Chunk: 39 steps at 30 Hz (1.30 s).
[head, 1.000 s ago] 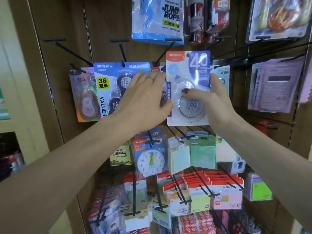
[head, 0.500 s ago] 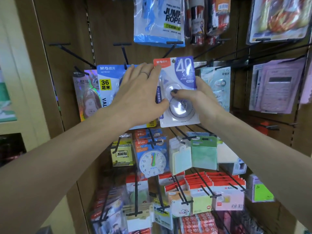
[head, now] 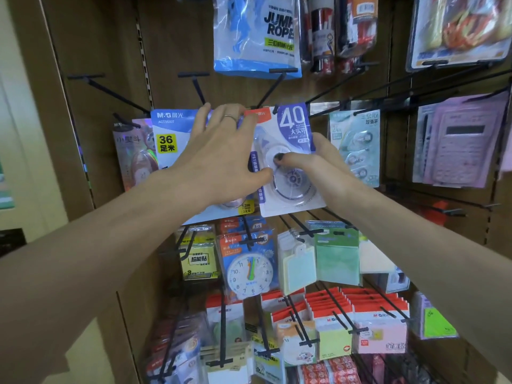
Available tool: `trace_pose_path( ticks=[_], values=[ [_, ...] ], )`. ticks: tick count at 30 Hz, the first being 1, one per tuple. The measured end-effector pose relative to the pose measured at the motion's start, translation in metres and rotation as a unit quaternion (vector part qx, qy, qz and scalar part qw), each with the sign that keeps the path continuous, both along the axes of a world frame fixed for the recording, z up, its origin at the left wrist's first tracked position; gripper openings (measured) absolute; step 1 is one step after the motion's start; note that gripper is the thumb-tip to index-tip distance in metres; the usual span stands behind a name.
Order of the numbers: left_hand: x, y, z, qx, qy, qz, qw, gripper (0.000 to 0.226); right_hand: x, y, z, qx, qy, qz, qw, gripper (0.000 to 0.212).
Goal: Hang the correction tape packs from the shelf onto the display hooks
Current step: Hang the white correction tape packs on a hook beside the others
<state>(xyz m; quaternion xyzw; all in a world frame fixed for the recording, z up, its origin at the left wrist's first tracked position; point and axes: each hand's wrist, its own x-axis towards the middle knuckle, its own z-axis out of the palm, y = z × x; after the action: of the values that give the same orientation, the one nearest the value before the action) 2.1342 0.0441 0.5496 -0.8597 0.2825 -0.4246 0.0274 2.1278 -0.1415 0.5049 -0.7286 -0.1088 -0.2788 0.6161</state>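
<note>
Both hands at a display hook, centre of frame, working a correction tape pack onto it.

Right hand [head: 318,164] grips the correction tape pack [head: 288,159], thumb across the clear blister, fingers curled behind the right edge of the card; pack sits centre frame, tilted slightly, its top edge level with the black hook [head: 270,91] that slants down from above. Whether the hook passes through the card's hole: cannot tell. Left hand [head: 221,159] spread flat, fingers straight, ring on one finger, pressing against the blue "36" pack [head: 169,134] hanging just left and touching the held pack's left edge. Jump rope bag [head: 255,34] hangs upper centre. Toy clock pack [head: 249,270] below centre. Calculator pack [head: 460,139] at right. Sticky-note packs [head: 336,259] lower right.
</note>
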Motion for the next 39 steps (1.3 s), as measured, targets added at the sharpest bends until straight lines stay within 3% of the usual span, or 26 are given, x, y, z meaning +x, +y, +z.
trace_pose_path(
  ticks=[5,12,16,21,27,36,39],
  values=[
    [0.015,-0.009,0.011,0.073,-0.071,0.022,0.995,0.091,0.01,-0.007,-0.003,-0.108,0.014,-0.02,0.994,0.048],
    [0.029,-0.035,0.036,0.101,-0.047,0.098,0.989,0.075,0.038,-0.012,-0.001,-0.174,0.052,-0.066,0.981,0.058],
    [0.039,-0.046,0.045,0.088,0.003,0.148,0.985,0.073,0.054,-0.011,0.001,-0.212,0.074,-0.102,0.969,0.076],
    [0.047,-0.053,0.052,0.126,0.012,0.207,0.97,0.054,0.077,-0.01,0.003,-0.188,0.104,-0.08,0.973,0.101],
    [0.051,-0.056,0.049,0.154,-0.023,0.233,0.96,0.048,0.092,-0.01,0.001,-0.136,0.103,-0.04,0.984,0.081],
    [0.051,-0.057,0.042,0.162,-0.045,0.248,0.954,0.049,0.084,-0.011,0.002,-0.123,0.124,-0.035,0.984,0.075],
    [0.045,-0.057,0.038,0.165,-0.082,0.252,0.95,0.058,0.079,-0.01,0.001,-0.121,0.126,-0.049,0.983,0.074]
  ],
)
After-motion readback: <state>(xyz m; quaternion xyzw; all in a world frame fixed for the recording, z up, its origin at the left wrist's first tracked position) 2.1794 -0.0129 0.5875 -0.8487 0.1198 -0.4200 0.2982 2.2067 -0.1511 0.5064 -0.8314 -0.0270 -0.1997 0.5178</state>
